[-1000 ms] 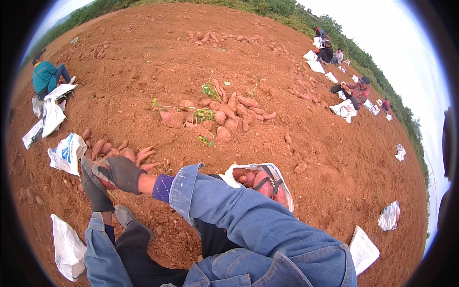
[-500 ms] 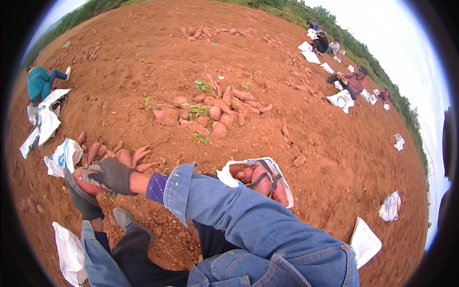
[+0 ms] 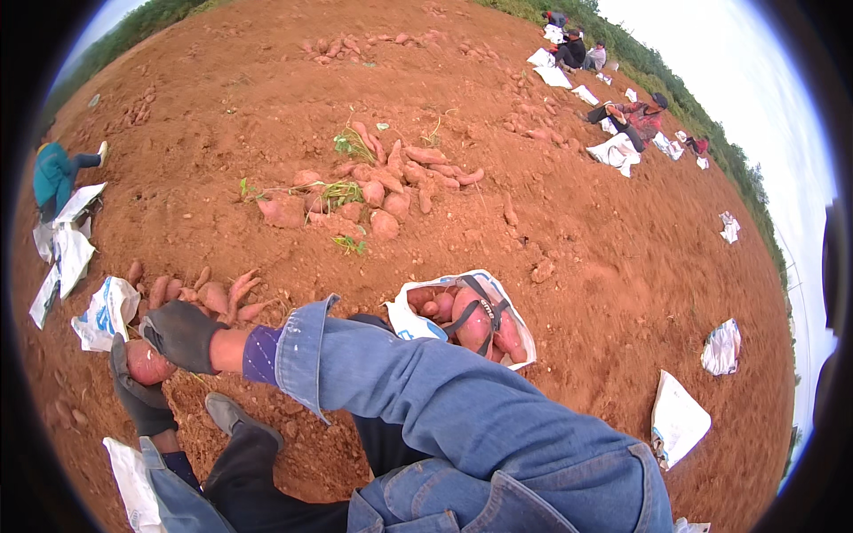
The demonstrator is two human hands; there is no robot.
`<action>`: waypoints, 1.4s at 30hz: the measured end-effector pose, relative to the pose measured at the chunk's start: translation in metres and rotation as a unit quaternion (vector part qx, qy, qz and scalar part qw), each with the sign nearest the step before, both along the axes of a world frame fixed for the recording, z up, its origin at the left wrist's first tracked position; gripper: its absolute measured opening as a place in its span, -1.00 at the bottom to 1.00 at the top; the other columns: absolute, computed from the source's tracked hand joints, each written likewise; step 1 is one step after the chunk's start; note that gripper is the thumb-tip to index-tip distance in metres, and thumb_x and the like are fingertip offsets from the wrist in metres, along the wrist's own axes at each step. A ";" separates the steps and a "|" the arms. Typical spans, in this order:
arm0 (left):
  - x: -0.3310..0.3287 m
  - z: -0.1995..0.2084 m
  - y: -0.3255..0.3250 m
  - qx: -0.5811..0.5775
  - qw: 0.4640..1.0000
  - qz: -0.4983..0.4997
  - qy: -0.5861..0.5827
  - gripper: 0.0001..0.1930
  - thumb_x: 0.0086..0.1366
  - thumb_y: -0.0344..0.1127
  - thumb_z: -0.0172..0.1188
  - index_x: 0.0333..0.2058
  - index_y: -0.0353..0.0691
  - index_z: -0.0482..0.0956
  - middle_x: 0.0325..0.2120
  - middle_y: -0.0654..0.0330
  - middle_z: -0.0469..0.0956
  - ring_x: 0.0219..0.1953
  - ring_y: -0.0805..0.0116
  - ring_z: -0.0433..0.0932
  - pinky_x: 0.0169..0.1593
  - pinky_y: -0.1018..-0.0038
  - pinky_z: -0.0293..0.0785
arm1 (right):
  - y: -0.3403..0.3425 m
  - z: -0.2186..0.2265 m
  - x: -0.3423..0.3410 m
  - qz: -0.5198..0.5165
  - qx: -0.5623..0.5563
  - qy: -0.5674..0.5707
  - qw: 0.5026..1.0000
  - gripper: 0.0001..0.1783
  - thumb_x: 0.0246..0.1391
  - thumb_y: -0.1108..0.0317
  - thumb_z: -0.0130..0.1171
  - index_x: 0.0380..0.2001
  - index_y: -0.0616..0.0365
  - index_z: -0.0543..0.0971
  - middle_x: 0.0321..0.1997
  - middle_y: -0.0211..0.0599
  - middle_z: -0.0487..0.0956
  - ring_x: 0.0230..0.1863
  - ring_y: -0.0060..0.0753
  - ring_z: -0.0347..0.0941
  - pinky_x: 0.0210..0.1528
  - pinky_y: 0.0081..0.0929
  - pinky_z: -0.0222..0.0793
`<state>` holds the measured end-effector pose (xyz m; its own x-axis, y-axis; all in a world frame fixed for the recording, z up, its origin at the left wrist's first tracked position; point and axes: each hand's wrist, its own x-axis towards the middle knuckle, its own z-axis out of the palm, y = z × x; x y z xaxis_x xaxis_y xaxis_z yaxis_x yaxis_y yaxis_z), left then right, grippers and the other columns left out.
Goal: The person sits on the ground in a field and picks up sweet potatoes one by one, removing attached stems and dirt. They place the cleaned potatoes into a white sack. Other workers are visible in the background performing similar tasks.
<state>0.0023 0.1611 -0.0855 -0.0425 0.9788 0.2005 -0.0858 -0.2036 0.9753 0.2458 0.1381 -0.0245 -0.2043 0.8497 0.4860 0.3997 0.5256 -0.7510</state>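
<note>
A reddish sweet potato (image 3: pixel 149 363) rests in my left hand (image 3: pixel 135 395), which wears a dark glove and curls round it from the left and below. My right hand (image 3: pixel 185 337), in a grey-black glove, is at the upper right edge of that sweet potato, its fingers bent and closed. What the right fingers pinch, if anything, is hidden. Beyond my hands lies a small heap of sweet potatoes (image 3: pixel 213 297). To the right of my forearm stands an open white bag (image 3: pixel 526 348) with dark handles, holding large sweet potatoes.
A bigger sweet potato pile (image 3: pixel 384 191) with green leaves lies ahead on red soil. A white bag (image 3: pixel 107 313) lies by my hands, another white sack (image 3: pixel 680 417) at the right. A person in teal (image 3: pixel 53 178) sits far left; several people sit far right. My shoe (image 3: pixel 233 415) is below my hands.
My right hand has shifted from across the sweet potato to its upper edge, so more of the sweet potato shows. The whole scene has slid slightly left and mostly upward in view.
</note>
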 end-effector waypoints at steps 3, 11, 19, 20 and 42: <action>-0.005 -0.003 0.005 0.040 0.999 -0.006 -0.017 -0.44 0.49 -0.26 0.02 0.40 -0.30 0.24 0.31 0.06 0.34 0.29 0.20 0.38 0.35 0.25 0.34 | 0.005 -0.004 -0.003 -0.012 0.010 0.099 0.995 -0.75 0.21 0.29 0.10 -0.49 0.17 0.60 -0.47 0.07 0.61 -0.38 0.13 0.59 -0.32 -0.04 0.41; 0.011 0.016 -0.012 0.063 0.993 0.002 0.096 -0.42 0.48 -0.25 0.09 0.40 -0.26 0.24 0.27 0.07 0.37 0.24 0.22 0.44 0.30 0.19 0.41 | 0.028 -0.035 -0.010 -0.019 0.027 0.027 0.999 -0.66 0.28 0.16 0.09 -0.42 0.21 0.63 -0.46 0.06 0.58 -0.37 0.19 0.53 -0.29 -0.03 0.39; 0.056 0.088 -0.045 -0.227 0.969 -0.072 -0.069 -0.47 0.48 0.11 0.10 0.22 -0.12 0.42 0.04 0.16 0.59 -0.15 0.36 0.70 -0.39 0.55 0.68 | 0.013 -0.009 0.009 -0.123 -0.010 0.127 0.984 -0.61 0.26 0.13 0.13 -0.49 0.24 0.63 -0.43 0.16 0.61 -0.30 0.25 0.57 -0.22 0.05 0.44; 0.058 0.101 -0.050 -0.248 0.964 -0.100 -0.008 -0.44 0.44 0.11 0.16 0.21 -0.17 0.42 -0.05 0.15 0.64 -0.23 0.36 0.70 -0.40 0.53 0.67 | 0.013 -0.003 0.015 -0.100 -0.043 0.093 0.990 -0.70 0.25 0.17 0.12 -0.34 0.20 0.63 -0.34 0.14 0.63 -0.20 0.27 0.57 -0.14 0.05 0.45; 0.036 0.089 -0.207 0.073 0.909 0.346 0.222 -0.37 -0.07 0.09 0.57 -0.10 -0.23 0.70 -0.32 0.01 0.73 -0.28 0.17 0.74 -0.14 0.30 0.62 | 0.045 0.024 0.034 0.056 -0.342 0.240 0.907 -0.46 0.39 0.00 0.09 0.18 0.22 0.54 0.11 -0.11 0.64 0.00 -0.27 0.63 -0.01 -0.47 0.53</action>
<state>0.0387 -0.0460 0.0035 -0.5206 0.7100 0.4742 0.5068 -0.1900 0.8409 0.2796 0.1827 -0.0005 -0.2114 0.9732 -0.0905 -0.0867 -0.1109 -0.9900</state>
